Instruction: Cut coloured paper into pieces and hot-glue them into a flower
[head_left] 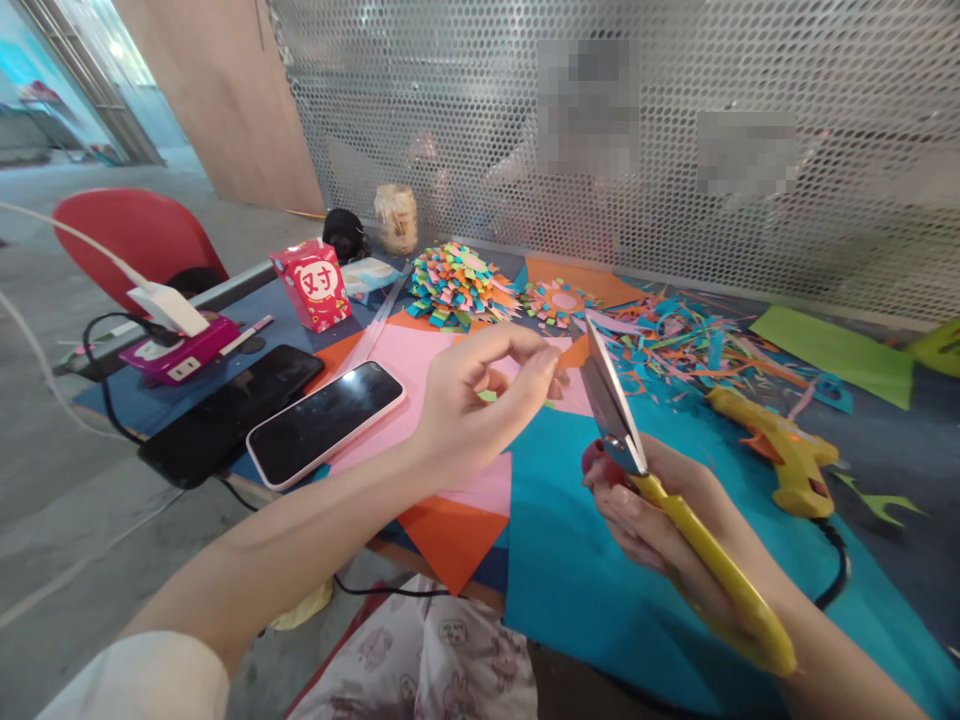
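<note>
Pinched between the thumb and fingers of my left hand [487,390] is a small orange paper piece [576,353]. My right hand [660,500] is closed around yellow-handled scissors [705,560], whose blades point up and away from me. The blades stand right beside the orange piece; whether they touch it I cannot tell. Beneath both hands lie pink paper [450,360] and a large blue sheet [562,560]. Beyond my left hand sits a heap of fringed multicolour paper flowers [457,285], with one flower [559,300] lying flat beside it.
Loose paper strips [690,335] spread at the back right, near a yellow glue gun [780,450] with a cable. At left are a phone [326,425], a black device [232,415], a purple power strip [180,350] and a red box [311,285]. A perforated metal screen [465,120] stands behind.
</note>
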